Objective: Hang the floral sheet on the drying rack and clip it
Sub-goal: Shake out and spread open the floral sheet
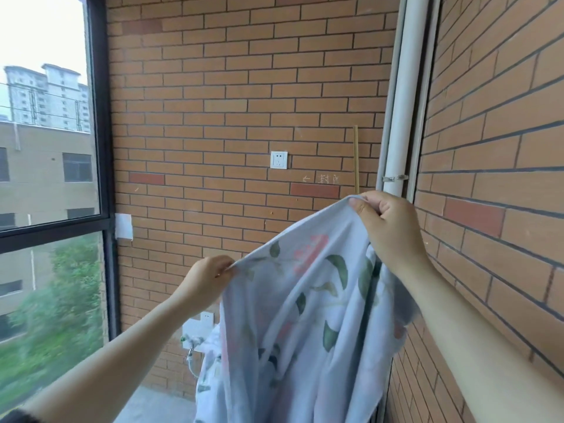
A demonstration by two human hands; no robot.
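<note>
Across the middle and right of the frame runs a brick wall point(244, 87), turning a corner at the right. Along the left edge stands a tall dark-framed window point(45, 148) with buildings and trees beyond. Low and right of centre hangs the floral sheet point(305, 315), pale blue with green leaves and pink blooms, held up in front of the wall and draping out of the bottom of the frame. Right of centre a white pipe point(399, 117) climbs the corner. The right hand point(393, 230), at mid-right, is the higher one, its fingers point(363, 209) curled round the bunched top edge of the sheet. The left hand point(207, 279), lower and nearer centre, pinches the same edge between fingers point(225, 267) and thumb, the cloth taut between the two. A white socket point(279, 160) sits on the wall at centre, and a thin wooden stick point(355, 157) stands just left of the pipe.
</note>
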